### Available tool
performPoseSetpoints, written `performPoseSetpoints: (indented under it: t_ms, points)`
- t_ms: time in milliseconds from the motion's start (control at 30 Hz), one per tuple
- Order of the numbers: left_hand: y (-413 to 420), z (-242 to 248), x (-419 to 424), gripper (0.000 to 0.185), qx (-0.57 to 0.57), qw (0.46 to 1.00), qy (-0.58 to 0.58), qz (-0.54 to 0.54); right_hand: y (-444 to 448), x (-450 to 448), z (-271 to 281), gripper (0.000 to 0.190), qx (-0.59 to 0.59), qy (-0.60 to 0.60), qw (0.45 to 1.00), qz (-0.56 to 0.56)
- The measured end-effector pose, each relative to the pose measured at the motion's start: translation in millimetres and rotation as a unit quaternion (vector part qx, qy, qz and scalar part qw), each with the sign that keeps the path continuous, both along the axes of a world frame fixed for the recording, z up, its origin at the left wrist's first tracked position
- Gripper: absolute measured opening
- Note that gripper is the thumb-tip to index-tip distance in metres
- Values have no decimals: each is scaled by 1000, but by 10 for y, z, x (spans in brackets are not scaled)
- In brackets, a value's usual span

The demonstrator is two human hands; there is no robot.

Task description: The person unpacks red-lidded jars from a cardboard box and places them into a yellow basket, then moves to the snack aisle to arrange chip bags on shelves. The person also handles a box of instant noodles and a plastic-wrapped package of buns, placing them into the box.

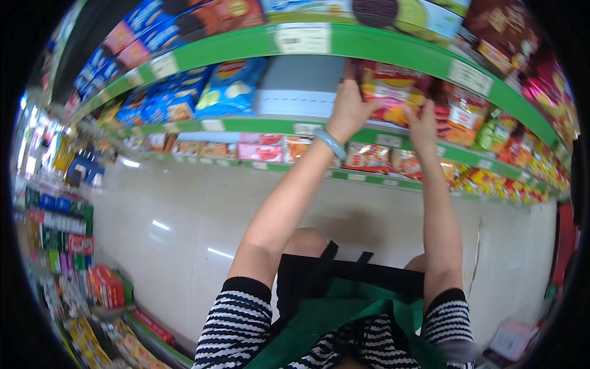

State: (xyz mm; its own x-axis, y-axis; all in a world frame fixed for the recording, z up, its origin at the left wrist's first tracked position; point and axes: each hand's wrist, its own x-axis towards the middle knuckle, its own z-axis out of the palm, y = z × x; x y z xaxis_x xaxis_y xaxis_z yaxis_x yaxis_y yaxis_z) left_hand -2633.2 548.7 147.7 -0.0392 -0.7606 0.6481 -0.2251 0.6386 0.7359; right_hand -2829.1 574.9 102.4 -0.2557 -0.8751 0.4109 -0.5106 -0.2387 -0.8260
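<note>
Both my arms reach up to a shelf with a green edge strip (276, 125). My left hand (348, 108), with a pale blue bangle (329, 145) at the wrist, touches the left side of a red and pink chip bag (392, 90). At the bag's lower right is my right hand (423, 124), its thumb and fingers against or close to the bag; how firmly either hand grips it cannot be told. Left of my left hand a bare grey shelf section (299, 78) shows. Beyond it stands a blue chip bag (230, 87).
Above runs another green shelf edge (387, 44) with price tags, carrying snack boxes. Orange snack bags (465, 113) stand to the right. A lower shelf holds packaged snacks (366, 157). Tiled floor (184, 221) lies below, and a red box (107, 286) stands at the left.
</note>
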Motion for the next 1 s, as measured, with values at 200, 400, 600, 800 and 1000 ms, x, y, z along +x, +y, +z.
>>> performPoseSetpoints:
  t_ms: [200, 400, 600, 800, 1000]
  points:
    - [133, 184, 1542, 42, -87, 919, -211, 322, 751, 778, 357, 50, -237, 163, 956, -57]
    - [-336, 44, 2868, 51, 75, 788, -422, 443, 461, 1824, 381, 40, -124, 146, 967, 169]
    - [-295, 84, 2299, 63, 108, 824, -435, 347, -56, 2503, 370, 47, -11, 82, 979, 187]
    - [-300, 78, 1614, 72, 116, 933, -298, 166, -242, 1961, 396, 54, 86, 106, 991, -15]
    - [-585, 1, 1643, 76, 266, 957, -113, -7, -209, 1838, 342, 59, 111, 99, 989, -12]
